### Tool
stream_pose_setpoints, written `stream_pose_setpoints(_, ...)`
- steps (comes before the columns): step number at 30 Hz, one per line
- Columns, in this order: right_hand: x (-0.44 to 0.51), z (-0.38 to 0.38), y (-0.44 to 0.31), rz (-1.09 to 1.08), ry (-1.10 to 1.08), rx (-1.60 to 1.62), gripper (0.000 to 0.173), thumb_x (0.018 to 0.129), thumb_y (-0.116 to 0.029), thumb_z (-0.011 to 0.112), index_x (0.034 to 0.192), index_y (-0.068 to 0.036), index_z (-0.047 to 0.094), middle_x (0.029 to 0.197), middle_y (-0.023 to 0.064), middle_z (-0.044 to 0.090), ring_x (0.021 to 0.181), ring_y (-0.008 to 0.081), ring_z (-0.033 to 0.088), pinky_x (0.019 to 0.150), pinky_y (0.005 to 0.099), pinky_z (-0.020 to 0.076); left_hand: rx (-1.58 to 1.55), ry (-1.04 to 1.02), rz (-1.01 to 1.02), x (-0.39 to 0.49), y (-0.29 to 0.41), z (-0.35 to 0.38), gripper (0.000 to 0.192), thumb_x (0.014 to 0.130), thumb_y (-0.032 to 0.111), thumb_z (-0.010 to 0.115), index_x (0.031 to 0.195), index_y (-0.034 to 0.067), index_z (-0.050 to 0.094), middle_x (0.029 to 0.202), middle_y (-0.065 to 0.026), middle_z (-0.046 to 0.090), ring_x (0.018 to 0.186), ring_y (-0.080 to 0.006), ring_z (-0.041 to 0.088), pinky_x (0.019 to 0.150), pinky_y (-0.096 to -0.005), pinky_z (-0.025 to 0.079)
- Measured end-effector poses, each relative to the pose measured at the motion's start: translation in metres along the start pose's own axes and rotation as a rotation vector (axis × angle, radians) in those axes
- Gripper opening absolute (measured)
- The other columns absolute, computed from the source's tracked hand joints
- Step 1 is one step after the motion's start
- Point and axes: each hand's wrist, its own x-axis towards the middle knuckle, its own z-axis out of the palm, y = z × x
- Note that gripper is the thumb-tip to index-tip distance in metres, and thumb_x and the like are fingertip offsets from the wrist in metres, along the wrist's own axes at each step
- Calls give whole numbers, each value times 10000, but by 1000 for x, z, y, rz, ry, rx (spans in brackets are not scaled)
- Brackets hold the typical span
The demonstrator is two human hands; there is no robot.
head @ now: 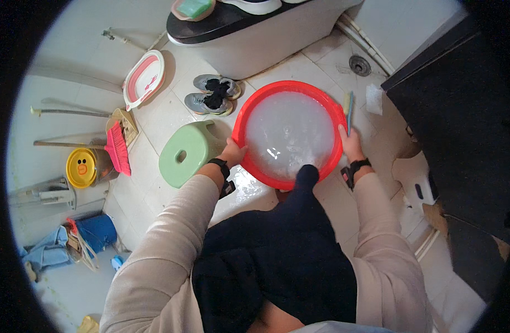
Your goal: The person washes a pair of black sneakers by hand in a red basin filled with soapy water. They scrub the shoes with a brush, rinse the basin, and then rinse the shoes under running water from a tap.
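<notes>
A red plastic basin (289,85) of cloudy, greyish water (290,125) is in front of me, with a few bubbles and ripples on the surface. My left hand (235,152) grips its left rim. On the opposite side, my right hand (351,144) holds the right rim, thumb on top. A scrub brush (350,109) with a blue handle lies just beyond that hand; whether my fingers touch it I cannot tell. The rounded end of my dark-clad leg (307,177) overlaps the near rim. Black bands circle both my wrists.
Left of the basin stands a green plastic stool (184,154); grey sneakers (211,95) sit behind it. A pink-and-white basin (145,79) leans on the wall near a pink broom (118,147) and yellow-lidded bucket (81,167). A floor drain (360,65) and dark door (454,125) are right.
</notes>
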Motion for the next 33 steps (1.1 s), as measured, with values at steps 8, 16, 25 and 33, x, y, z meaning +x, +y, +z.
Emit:
stream_pose_setpoints(8,-25,19,14,-129,170,156,480,960,-425,617,1079,38,664,976,219,715,922,346,688,844,427,507,287,-178,265,-6,-23,8,574,965,362,609,1279,-83,429,1123,-299,645,1092,-368,654,905,-446,536)
stream_pose_setpoints(16,-16,23,18,-88,120,441,411,968,-352,636,1053,48,671,968,160,725,880,234,678,814,374,512,-305,-252,-180,-21,7,-1,382,1026,276,518,1214,-55,487,1005,-194,674,723,-267,711,592,-395,618)
stream_pose_setpoints(25,-8,14,-3,17,56,506,421,991,-312,608,1162,71,636,988,125,712,875,196,651,799,354,509,-288,-158,-86,-20,42,-32,456,1019,292,533,1269,-84,471,1024,-220,675,741,-292,721,573,-401,630)
stream_pose_setpoints(33,6,9,-4,125,19,538,443,988,-330,611,1170,73,629,1055,158,704,935,224,658,827,382,511,-261,-134,-103,-12,65,-47,410,1035,334,505,1258,-8,464,981,-150,690,728,-234,711,565,-383,611)
